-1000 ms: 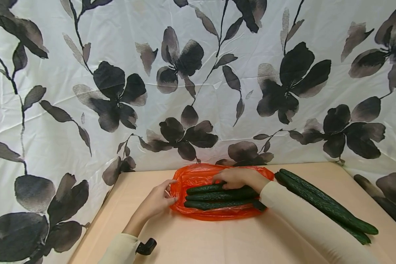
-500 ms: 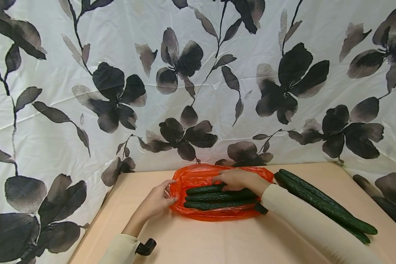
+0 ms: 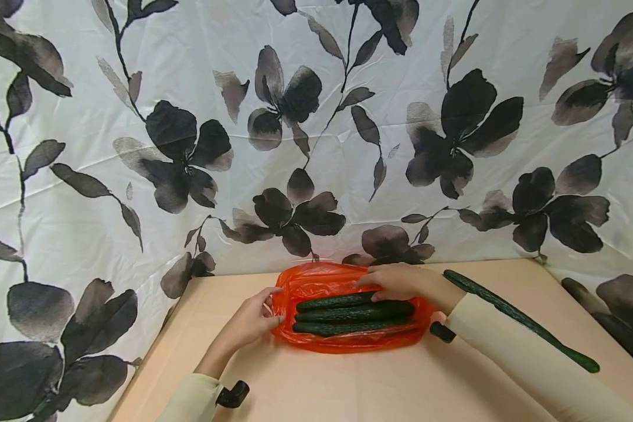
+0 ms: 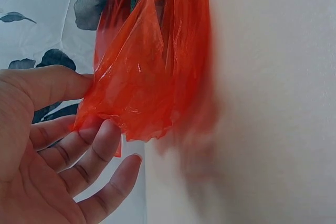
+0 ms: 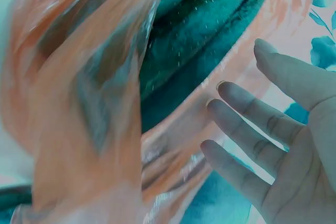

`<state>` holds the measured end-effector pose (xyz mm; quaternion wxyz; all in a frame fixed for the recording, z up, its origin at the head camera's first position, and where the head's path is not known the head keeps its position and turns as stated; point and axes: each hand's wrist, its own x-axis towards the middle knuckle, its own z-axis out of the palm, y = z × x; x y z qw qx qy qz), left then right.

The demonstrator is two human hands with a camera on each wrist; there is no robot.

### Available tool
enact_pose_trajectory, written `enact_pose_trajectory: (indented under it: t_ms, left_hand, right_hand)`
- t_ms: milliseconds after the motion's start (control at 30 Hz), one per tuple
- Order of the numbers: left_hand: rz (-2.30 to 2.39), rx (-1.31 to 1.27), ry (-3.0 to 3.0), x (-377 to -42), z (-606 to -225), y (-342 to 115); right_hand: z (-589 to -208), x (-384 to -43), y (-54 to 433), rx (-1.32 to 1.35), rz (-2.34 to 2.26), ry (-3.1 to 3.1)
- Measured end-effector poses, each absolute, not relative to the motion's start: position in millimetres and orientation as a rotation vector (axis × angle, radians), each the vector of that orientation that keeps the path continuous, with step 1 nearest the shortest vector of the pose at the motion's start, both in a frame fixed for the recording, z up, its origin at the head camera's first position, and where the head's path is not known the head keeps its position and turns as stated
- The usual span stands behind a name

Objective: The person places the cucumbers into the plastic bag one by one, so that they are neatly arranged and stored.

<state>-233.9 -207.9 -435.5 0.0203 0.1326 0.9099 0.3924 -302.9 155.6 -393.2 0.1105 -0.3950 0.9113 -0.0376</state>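
Observation:
Three dark green cucumbers [image 3: 348,315] lie side by side in a red plastic bag [image 3: 348,344] on the table. My left hand [image 3: 250,319] pinches the bag's left edge; in the left wrist view its thumb and fingertips meet the thin red plastic [image 4: 142,82]. At the bag's upper right is my right hand [image 3: 398,281], reaching over the ends of the upper cucumbers. The right wrist view shows that right hand [image 5: 289,171] with fingers extended and spread, beside the bagged cucumbers [image 5: 189,45] and holding nothing.
Right of the bag, a long cucumber [image 3: 522,320] lies diagonally, partly behind my right sleeve [image 3: 511,351]. A white floral cloth [image 3: 343,176] hangs along the table's back edge. The pale table [image 3: 316,387] extends in front of the bag.
My right hand has shifted right and slightly up along the bagged cucumbers. Its sleeve now hides one of the two cucumbers on the right. The left hand stays at the bag's edge.

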Motion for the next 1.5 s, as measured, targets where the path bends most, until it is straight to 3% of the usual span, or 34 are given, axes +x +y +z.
enact_pose_trajectory:
  t_ms: [367,900,1500]
  left_hand:
    - [1.234,0.421,2.842,-235,-440,-207]
    - [1.245,0.397,2.844,-239,-443,-204]
    - [1.243,0.401,2.843,-239,-440,-205]
  right_hand:
    - [-379,-293,201,-1.207,-0.193,2.8]
    - [-380,-289,254,-1.054,-0.229,3.1]
    - [-377,-305,315,-0.964,-0.37,2.944]
